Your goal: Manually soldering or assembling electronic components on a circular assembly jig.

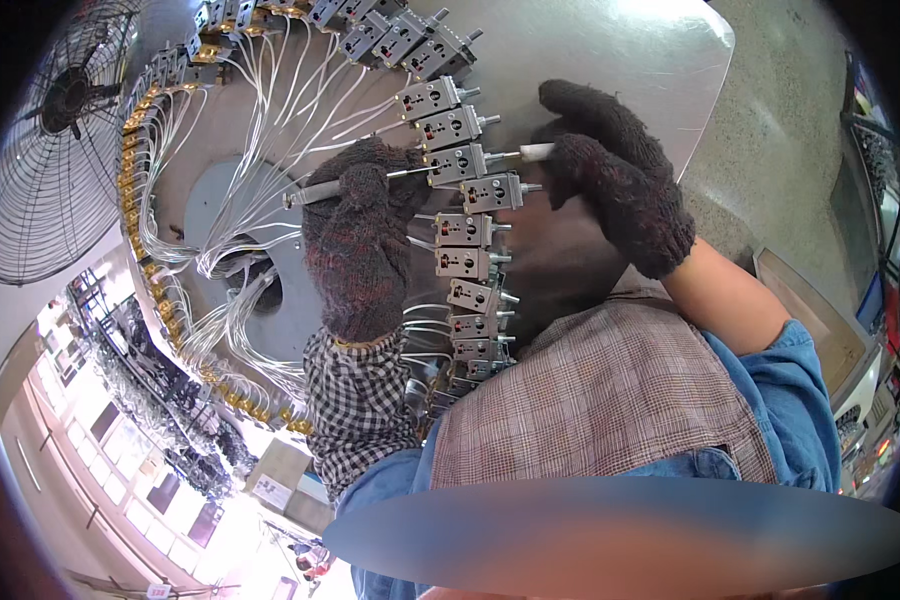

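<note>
Head view: left grip (360,235), knit-gloved, holds a slim metal-shafted tool (315,193).

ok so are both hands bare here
No, the left hand and the right hand are both covered by dark knitted gloves.

Sole view: head-worn left fisheye. Sits above the blocks (463,231), close in, facing down across them.
</note>
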Demonstrator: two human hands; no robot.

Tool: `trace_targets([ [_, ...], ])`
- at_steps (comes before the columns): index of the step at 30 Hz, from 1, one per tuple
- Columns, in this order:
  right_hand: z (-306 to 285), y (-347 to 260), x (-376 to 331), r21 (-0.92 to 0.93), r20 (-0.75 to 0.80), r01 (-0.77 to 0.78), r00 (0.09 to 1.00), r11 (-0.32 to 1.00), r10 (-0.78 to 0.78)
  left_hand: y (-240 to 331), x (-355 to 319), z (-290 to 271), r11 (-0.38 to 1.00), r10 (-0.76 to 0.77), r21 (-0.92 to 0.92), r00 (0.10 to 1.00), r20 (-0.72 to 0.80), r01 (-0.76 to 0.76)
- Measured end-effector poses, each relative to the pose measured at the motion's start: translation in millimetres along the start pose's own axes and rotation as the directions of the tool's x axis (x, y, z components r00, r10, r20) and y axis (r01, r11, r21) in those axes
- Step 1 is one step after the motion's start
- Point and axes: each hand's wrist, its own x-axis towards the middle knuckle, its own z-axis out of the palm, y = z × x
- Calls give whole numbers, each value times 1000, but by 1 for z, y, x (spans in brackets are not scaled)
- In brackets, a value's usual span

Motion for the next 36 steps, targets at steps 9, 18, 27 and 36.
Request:
trace_targets([
  [9,9,-4,8,-6,-160,53,986,999,-53,-1,3,1,1000,-4,-2,1000,22,4],
  [18,6,-18,8,-34,-108,-257,962,966,252,-2,6,-3,998,-7,64,998,66,3],
  [27,2,-8,4,41,-6,-122,992,992,122,-2,5,-3,1000,12,-22,999,44,-12],
  [36,5,-7,3,22,-55,-107,993,994,108,-2,4,-3,1000,9,-27,999,43,-8],
])
